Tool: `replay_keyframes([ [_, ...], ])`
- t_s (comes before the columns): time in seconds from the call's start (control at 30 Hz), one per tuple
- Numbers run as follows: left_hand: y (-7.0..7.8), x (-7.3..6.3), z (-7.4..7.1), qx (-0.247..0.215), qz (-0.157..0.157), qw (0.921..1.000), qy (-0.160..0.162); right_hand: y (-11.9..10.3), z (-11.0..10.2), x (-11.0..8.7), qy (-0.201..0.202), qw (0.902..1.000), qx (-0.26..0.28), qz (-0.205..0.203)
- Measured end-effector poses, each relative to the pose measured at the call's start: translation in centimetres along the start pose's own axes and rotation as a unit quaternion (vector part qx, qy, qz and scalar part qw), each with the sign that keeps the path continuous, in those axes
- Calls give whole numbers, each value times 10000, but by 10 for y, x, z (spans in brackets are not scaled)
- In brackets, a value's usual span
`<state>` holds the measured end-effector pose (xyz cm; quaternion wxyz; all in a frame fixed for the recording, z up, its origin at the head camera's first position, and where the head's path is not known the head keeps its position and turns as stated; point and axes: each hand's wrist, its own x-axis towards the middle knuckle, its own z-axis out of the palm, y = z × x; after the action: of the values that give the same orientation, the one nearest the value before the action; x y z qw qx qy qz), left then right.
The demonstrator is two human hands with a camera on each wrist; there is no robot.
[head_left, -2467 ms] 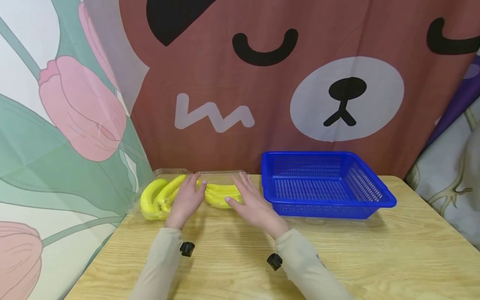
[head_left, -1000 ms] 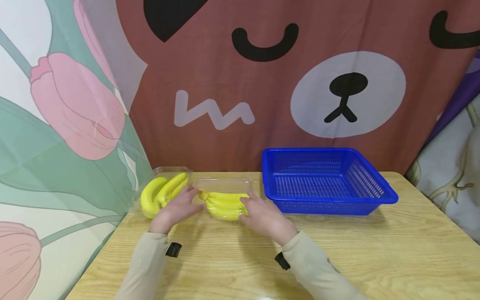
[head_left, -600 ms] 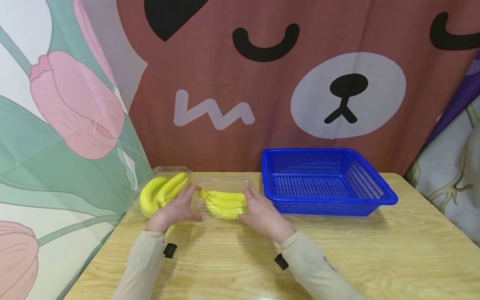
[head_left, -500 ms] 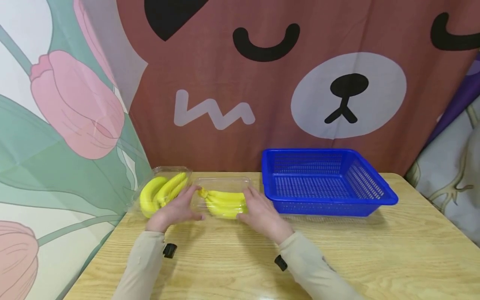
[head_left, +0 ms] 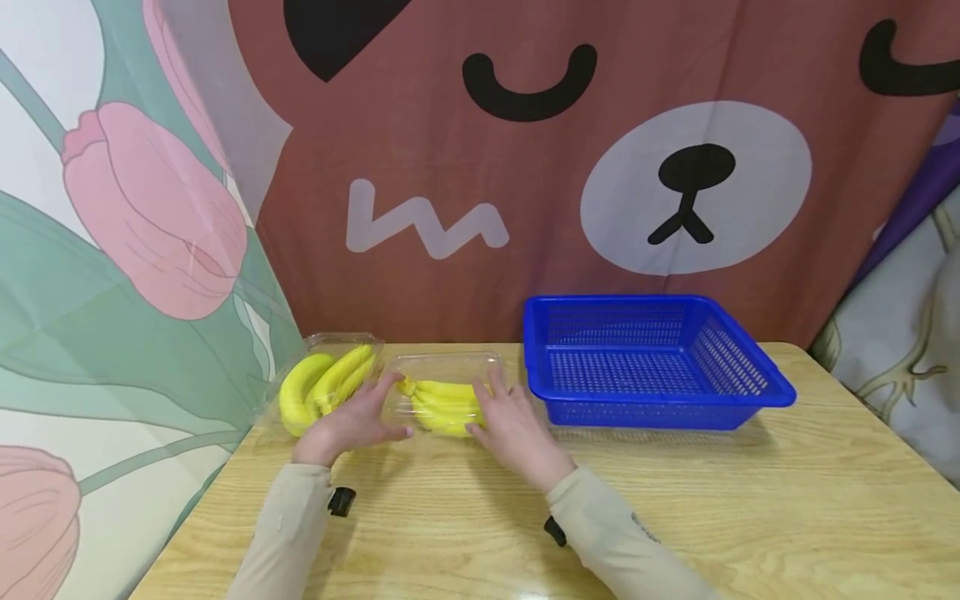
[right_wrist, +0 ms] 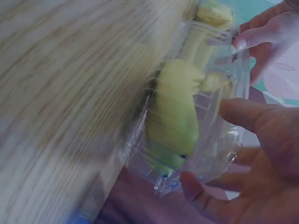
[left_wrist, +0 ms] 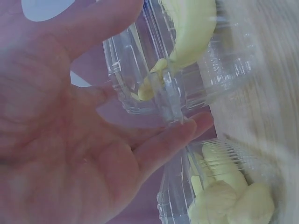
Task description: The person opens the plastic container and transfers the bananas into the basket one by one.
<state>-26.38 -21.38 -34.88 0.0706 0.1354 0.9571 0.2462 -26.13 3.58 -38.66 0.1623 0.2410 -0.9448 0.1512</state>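
A: Where is the thing being handled?

B: The clear container (head_left: 444,358) of yellow bananas (head_left: 442,408) sits on the wooden table (head_left: 465,533), between the left hand (head_left: 352,422) and the right hand (head_left: 516,429).

A: Does either hand grip it?

B: No, both are loose. The left spreads its thumb and fingers at the stem end; the left wrist view shows fingertips at the plastic edges. The right has its fingers spread around the other end and hides the banana tips from the head view. How firmly either touches, I can't tell.

A: What crowds the left side?

B: A second container (head_left: 341,337), also clear, stands just beside the first, with more bananas (head_left: 298,392) in it. The left hand covers its near right corner in the head view, and its fingers reach between the two containers.

A: And on the right?

B: A blue basket (head_left: 660,414) with perforated walls stands near, just past the right hand, so that hand lies between basket and bananas.

A: Behind?

B: A brown bear-face cloth (head_left: 420,150) hangs at the table's far edge, close behind the basket and containers. A tulip-print cloth (head_left: 161,208) borders the left side.
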Motion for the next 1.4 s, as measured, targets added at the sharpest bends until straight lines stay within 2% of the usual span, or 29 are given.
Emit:
replay_keyframes([
  [0.13,1,-1,1,-16,-49,10000,9,0,4,-1,213,9975,-569,-373],
  [0.4,1,0,1,-91,-286,9995,37,-4,2,-1,201,9938,-884,-640],
  [0.63,0,4,4,-167,-367,9992,-31,1,-3,1,201,9931,-688,-925],
  [0.73,-1,5,5,-223,-190,9996,-14,4,-6,2,251,9929,-535,-1035],
  [0.87,-4,4,2,-676,44,9977,-54,6,-9,4,348,9929,-360,-1080],
  [0.97,-8,2,0,-950,-44,9953,-163,5,-11,5,324,9934,-266,-1066],
  [1.13,-13,1,0,-845,-275,9955,-331,6,-14,5,227,9936,-227,-1083],
  [1.23,-15,2,0,-813,-280,9955,-407,6,-16,5,196,9935,-253,-1089],
  [1.4,-21,4,-2,-1028,-223,9928,-574,7,-16,5,88,9930,-352,-1123],
])
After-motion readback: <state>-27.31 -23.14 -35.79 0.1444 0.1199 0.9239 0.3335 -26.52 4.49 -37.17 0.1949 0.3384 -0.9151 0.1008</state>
